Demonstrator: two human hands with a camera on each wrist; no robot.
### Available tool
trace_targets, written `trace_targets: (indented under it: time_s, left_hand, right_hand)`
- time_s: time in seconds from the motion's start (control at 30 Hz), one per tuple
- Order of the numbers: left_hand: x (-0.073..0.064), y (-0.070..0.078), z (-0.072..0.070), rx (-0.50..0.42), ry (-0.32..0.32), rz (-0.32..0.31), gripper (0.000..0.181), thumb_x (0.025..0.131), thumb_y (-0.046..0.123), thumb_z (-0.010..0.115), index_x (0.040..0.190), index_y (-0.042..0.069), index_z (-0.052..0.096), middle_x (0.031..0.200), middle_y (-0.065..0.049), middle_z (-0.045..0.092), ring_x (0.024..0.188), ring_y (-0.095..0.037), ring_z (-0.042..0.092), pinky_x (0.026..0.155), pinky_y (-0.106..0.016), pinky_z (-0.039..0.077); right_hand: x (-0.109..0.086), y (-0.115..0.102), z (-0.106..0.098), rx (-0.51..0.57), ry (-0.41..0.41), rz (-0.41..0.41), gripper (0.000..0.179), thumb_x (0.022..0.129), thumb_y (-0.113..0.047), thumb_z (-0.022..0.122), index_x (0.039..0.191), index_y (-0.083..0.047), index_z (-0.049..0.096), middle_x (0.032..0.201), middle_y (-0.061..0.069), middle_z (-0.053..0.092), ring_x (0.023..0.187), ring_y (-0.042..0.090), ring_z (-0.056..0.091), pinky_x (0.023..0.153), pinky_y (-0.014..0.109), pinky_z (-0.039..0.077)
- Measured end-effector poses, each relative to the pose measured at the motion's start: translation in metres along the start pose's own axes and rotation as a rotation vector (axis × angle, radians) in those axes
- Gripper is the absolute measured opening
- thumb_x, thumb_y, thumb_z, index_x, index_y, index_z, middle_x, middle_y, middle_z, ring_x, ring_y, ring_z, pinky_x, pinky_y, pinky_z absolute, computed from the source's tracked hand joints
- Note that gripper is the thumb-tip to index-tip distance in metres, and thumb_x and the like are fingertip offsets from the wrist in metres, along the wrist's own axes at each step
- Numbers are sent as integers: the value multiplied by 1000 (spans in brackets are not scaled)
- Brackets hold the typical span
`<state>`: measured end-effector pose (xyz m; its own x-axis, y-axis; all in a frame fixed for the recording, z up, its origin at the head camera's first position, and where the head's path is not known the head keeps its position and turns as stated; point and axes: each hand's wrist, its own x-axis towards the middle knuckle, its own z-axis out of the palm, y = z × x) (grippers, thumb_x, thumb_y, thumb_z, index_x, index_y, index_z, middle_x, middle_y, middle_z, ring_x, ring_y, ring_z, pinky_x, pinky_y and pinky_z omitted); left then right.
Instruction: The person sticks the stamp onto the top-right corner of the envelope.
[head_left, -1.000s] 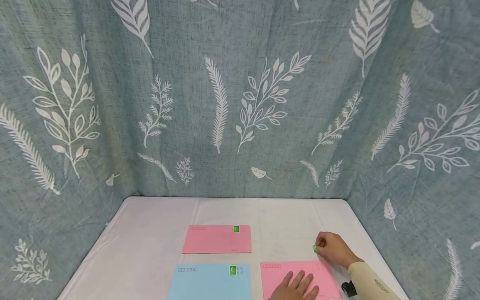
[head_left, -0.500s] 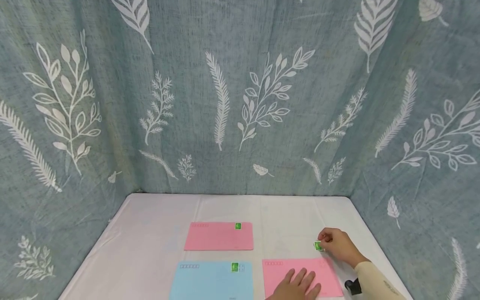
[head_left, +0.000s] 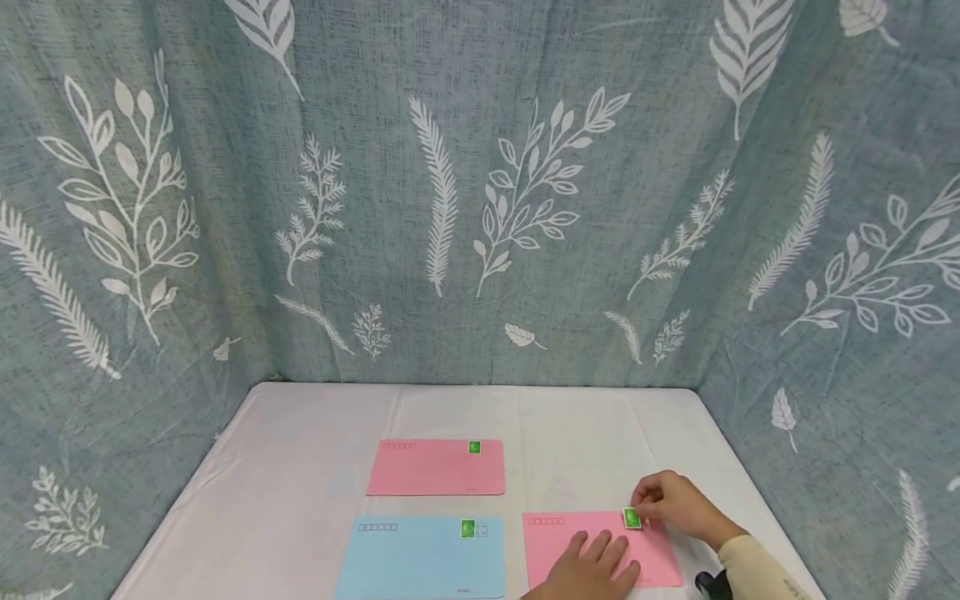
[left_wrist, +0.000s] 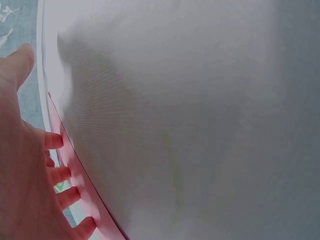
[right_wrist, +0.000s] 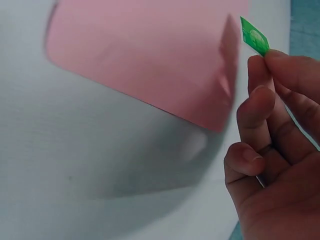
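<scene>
A green stamp [head_left: 632,518] with a white border is pinched between the thumb and index finger of my right hand [head_left: 671,504]. It overlaps the top right part of the near pink envelope [head_left: 547,550] in the head view. From the right wrist, the stamp [right_wrist: 254,37] tilts up by the envelope's edge [right_wrist: 145,75], the other fingers loosely bent. My left hand [head_left: 588,573] rests on the lower middle of that envelope with its fingers spread. In the left wrist view the left fingers [left_wrist: 69,197] lie along the pink paper.
A blue envelope [head_left: 412,562] bearing a green stamp [head_left: 468,529] lies to the left. Behind it is another pink envelope [head_left: 427,471], also stamped at its upper right. A dark object [head_left: 708,585] shows by the right sleeve. Patterned curtains [head_left: 480,208] surround the white table [head_left: 300,450].
My right hand has brought the stamp from beyond the envelope's far edge toward me, over its top right corner. The left hand stays on the envelope.
</scene>
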<state>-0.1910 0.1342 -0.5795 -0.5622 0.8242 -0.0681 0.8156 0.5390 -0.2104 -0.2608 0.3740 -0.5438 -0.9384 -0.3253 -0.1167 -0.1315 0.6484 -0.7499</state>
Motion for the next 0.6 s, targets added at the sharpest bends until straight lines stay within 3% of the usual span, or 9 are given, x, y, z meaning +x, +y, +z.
trace_targets:
  time_s: [0.23, 0.43, 0.6]
  left_hand:
    - [3, 4, 1, 53, 43, -25, 54, 109, 73, 34, 153, 45, 46, 165, 9, 39, 140, -9, 39, 105, -36, 42]
    - [7, 4, -1, 18, -26, -33, 56, 106, 77, 34, 153, 48, 42, 169, 10, 34, 142, -9, 36, 107, -38, 41]
    - [7, 1, -4, 5, -29, -28, 59, 104, 80, 36, 153, 47, 42, 168, 10, 35, 142, -9, 36, 108, -40, 41]
  right_hand:
    - [0, 2, 7, -65, 24, 21, 6, 93, -1, 78, 89, -3, 74, 75, -3, 65, 67, 14, 59, 59, 26, 47]
    - [0, 1, 11, -122, 33, 29, 9, 93, -3, 79, 87, -8, 74, 74, -5, 64, 68, 12, 58, 61, 26, 46]
    - [-1, -2, 11, -125, 34, 27, 9, 92, -3, 79, 88, -9, 74, 74, -4, 63, 67, 12, 57, 61, 27, 45]
